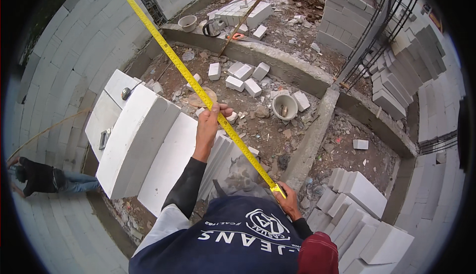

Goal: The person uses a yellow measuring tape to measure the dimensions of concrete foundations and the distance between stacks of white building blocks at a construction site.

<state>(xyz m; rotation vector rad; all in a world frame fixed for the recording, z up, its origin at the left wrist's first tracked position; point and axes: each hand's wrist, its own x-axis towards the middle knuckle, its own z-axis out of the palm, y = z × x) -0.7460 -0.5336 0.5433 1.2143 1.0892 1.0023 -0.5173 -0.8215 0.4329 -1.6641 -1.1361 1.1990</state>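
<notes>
A yellow tape measure (179, 66) is drawn out slantwise in front of me, its free end up at the far left over the block wall. My left hand (208, 128) grips the blade partway along, fingers curled round it. Lower right, my right hand (289, 201) is closed round the case, which is mostly hidden by the fingers. Left of my left arm stands a stack of large white blocks (136, 147). On top of the stack lie a small dark tool (126, 93) and a grey-handled tool (104, 138).
Concrete beams (258, 56) cross the rubble-strewn ground. A bucket (285, 107) stands ahead, near several cut blocks (243, 72). More blocks (367, 194) are piled at lower right. Steel bars (369, 41) rise at right. A person (42, 177) is beside the left wall.
</notes>
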